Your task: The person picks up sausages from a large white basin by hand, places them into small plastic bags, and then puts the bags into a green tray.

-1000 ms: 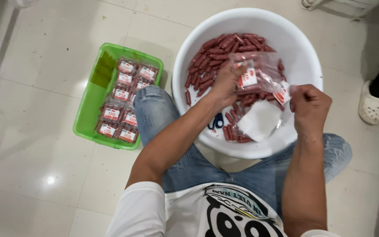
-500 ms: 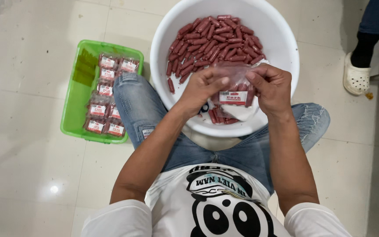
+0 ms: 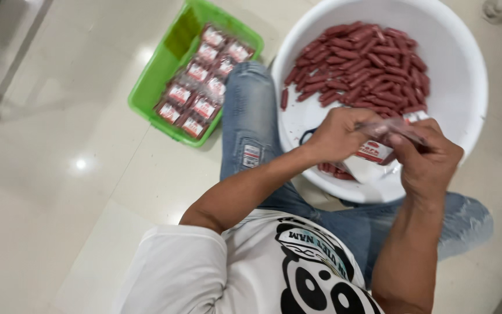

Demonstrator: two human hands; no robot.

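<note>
- A clear plastic packet with a red-and-white label is being held over the near side of a big white tub, between the person's two hands.
- The left hand is closing on the packet's left end, fingers curled in and pinching the plastic.
- The right hand is gripping the packet's right end from above, fingers bunched tight on the film; the two hands are sitting close together, almost touching.
- The packet's contents are mostly hidden by the hands, though a few red sticks are showing below it.
- Inside the tub, a heap of loose red sausages is lying toward the far side, well apart from the hands.
- The tub is resting on the pale tiled floor, between the person's knees, with the left knee in blue jeans pressing just beside its rim.
- Left of that knee, a green plastic basket is sitting on the floor, holding rows of filled, labelled packets lying flat.
- The person is wearing a white printed shirt.
</note>
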